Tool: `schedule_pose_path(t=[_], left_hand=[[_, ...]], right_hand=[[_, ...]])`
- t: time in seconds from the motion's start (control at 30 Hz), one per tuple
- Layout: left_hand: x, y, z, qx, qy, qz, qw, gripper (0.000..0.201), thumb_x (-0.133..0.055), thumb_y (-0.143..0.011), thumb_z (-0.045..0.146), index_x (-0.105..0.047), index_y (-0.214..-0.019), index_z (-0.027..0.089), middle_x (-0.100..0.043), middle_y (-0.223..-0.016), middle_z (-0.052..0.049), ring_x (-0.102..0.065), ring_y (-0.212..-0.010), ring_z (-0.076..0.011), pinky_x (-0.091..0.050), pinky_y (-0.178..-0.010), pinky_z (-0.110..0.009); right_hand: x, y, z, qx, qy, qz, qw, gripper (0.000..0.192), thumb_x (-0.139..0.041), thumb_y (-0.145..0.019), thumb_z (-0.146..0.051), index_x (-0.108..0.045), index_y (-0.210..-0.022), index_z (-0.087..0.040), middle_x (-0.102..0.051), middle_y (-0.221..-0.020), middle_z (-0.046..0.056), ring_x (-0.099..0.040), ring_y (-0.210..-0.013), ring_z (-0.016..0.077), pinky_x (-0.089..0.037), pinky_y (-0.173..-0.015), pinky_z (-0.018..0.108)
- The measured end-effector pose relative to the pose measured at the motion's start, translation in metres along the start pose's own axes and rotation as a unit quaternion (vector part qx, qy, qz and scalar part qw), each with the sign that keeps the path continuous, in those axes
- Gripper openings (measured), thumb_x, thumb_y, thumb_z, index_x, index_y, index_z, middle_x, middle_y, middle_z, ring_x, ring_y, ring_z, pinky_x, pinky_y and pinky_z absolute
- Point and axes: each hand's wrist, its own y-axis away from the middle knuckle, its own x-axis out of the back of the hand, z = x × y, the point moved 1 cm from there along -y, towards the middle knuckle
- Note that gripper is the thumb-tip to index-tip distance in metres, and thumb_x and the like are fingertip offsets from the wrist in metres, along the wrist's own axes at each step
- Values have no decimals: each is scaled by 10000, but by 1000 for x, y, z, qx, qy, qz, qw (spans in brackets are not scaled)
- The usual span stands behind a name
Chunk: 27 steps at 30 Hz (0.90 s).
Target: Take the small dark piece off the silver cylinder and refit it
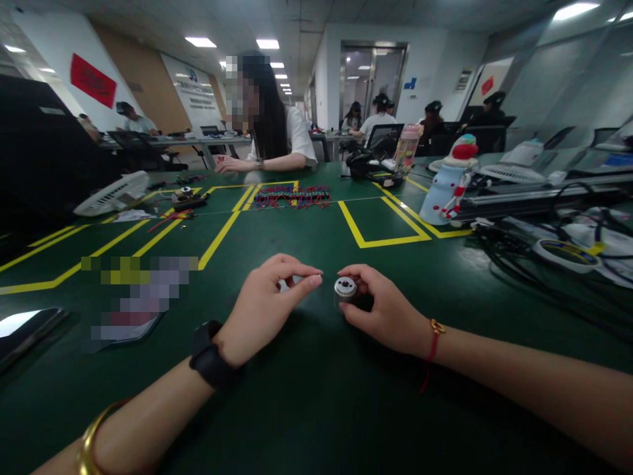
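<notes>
- the right hand [383,315] pinches a small round metal cylinder [345,288] with a pale, holed top face; it sits on the worktop [316,409] at the centre, just at 9 o'clock of that hand.
- the left hand [264,310] has thumb and forefinger pressed together on a tiny pale part, too small to identify, just at 9 o'clock of the cylinder.
- the worktop is dark green and matte, with yellow tape lines [383,241] at 12 o'clock; open room lies all around the hands.
- a bundle of red and blue wires [293,196] lies far off at 12 o'clock, black cables [519,254] at 2 o'clock.
- no writing is readable.
</notes>
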Motion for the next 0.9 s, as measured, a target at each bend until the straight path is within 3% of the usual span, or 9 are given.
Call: schedule_pose_path(t=[0.17, 0.3, 0.4, 0.5, 0.57, 0.63, 0.73, 0.83, 0.9], left_hand=[[-16, 9, -17, 6, -49, -106, 993, 211, -579, -798, 406, -715, -905, 284, -620, -887, -12, -566, -825, -170, -426, -762, -308], [-24, 11, -16, 1, -66, -108, 992, 234, -589, -784, 413, -709, -935, 280, -643, -892, -14, -570, -845, -182, -425, -778, -311], [-12, 9, -18, 28, -51, -95, 994, 311, -576, -776, 468, -687, -994, 276, -651, -938, -17, -576, -838, -182, -433, -744, -301], [8, 5, -29, 74, -61, -42, 995, 360, -506, -805, 509, -668, -1021, 272, -658, -968, -15, -584, -836, -185, -428, -722, -300], [19, 1, -41, 103, -72, -7, 992, 379, -480, -811, 520, -677, -979, 243, -671, -922, -20, -593, -811, -189, -424, -699, -295], [25, -3, -52, 130, -72, 26, 989, 401, -475, -803, 529, -684, -947, 219, -681, -869, -24, -601, -786, -194, -420, -677, -290], [26, -8, -63, 151, -54, 54, 986, 411, -476, -789, 532, -690, -936, 212, -688, -830, -20, -605, -766, -195, -417, -660, -281], [22, -9, -66, 158, -32, 66, 985, 403, -488, -777, 528, -692, -926, 214, -689, -836, -22, -599, -767, -193, -416, -668, -278], [20, -8, -67, 166, -11, 83, 982, 399, -493, -775, 524, -690, -918, 208, -689, -858, -31, -596, -788, -196, -418, -687, -279]], right_hand=[[-1, 0, 0, 7, -14, -18, 1000, 347, -597, -744, -239, -508, -1075, -185, -571, -1017, 47, -551, -876, 116, -492, -773, 270], [-3, 1, -4, 14, -21, -37, 999, 378, -602, -748, -274, -506, -1106, -197, -586, -1032, 38, -559, -890, 108, -488, -785, 253], [11, -4, 1, -3, 28, -14, 999, 349, -594, -742, -287, -521, -1071, -198, -604, -993, 33, -570, -836, 107, -489, -734, 245], [53, -17, 24, -81, 156, 42, 983, 335, -597, -719, -326, -539, -1018, -187, -618, -909, 40, -572, -736, 119, -481, -659, 258], [94, -27, 47, -155, 289, 75, 942, 340, -611, -690, -366, -557, -972, -184, -618, -883, 51, -573, -735, 145, -473, -669, 286], [138, -33, 72, -231, 412, 85, 877, 362, -622, -662, -422, -567, -921, -175, -612, -902, 81, -575, -798, 192, -464, -717, 333], [191, -35, 98, -310, 449, 59, 836, 307, -666, -605, -430, -577, -719, -159, -597, -734, 100, -584, -725, 242, -464, -654, 392], [214, -31, 105, -379, 421, 13, 824, 260, -669, -605, -402, -548, -562, -175, -545, -552, 57, -571, -563, 213, -463, -545, 376], [209, -31, 97, -368, 439, 27, 819, 301, -689, -581, -437, -570, -605, -161, -575, -618, 87, -591, -609, 245, -467, -559, 410]])
